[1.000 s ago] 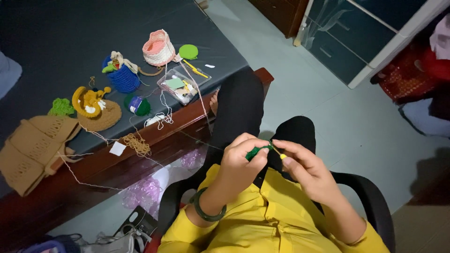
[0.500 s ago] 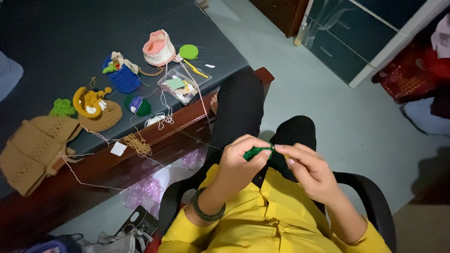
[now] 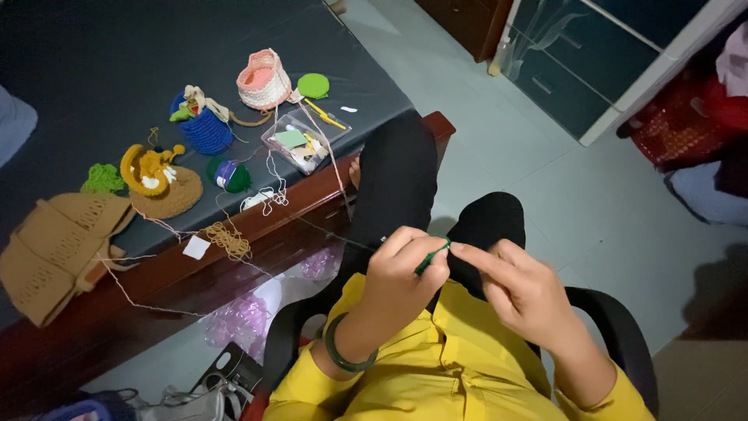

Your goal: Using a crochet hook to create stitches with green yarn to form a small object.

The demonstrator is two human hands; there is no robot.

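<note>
- Green crochet hook (image 3: 431, 258) at lower centre of the frame, pinched between both hands above the black-clad knees.
- Left hand (image 3: 401, 277) curled closed around the hook's lower end and a small bit of green work (mostly hidden by the fingers, so cannot tell its shape).
- Right hand (image 3: 520, 292) just right of it, fingertips pressed together on the hook's upper end; touching, not apart.
- Long axis of the hook: slanted, low at the left grip, rising toward the right grip.
- Thin dark yarn strand (image 3: 323, 231) running from the left grip up and left toward the dark worktop (image 3: 93, 70).
- Up there, well apart from both hands: blue crocheted basket (image 3: 204, 129), pink and white basket (image 3: 263, 80), green disc (image 3: 313, 85), clear plastic box (image 3: 300, 143), tan knitted bag (image 3: 58, 249).
</note>
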